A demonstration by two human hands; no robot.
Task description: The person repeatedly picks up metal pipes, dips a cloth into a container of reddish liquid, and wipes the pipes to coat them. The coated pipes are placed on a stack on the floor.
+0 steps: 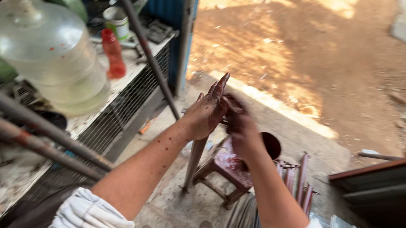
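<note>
The left hand (207, 110), stained dark red, has its fingers stretched nearly straight upward and presses against the right hand (240, 125). The right hand is blurred, so I cannot tell how its fingers stand. Just below them stands a small reddish-brown plastic stool (225, 167), beside long red-painted metal rods (301, 182).

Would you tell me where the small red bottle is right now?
In the head view, the small red bottle stands upper left on the metal bench, between the large clear jug and the leaning dark rod.
</note>
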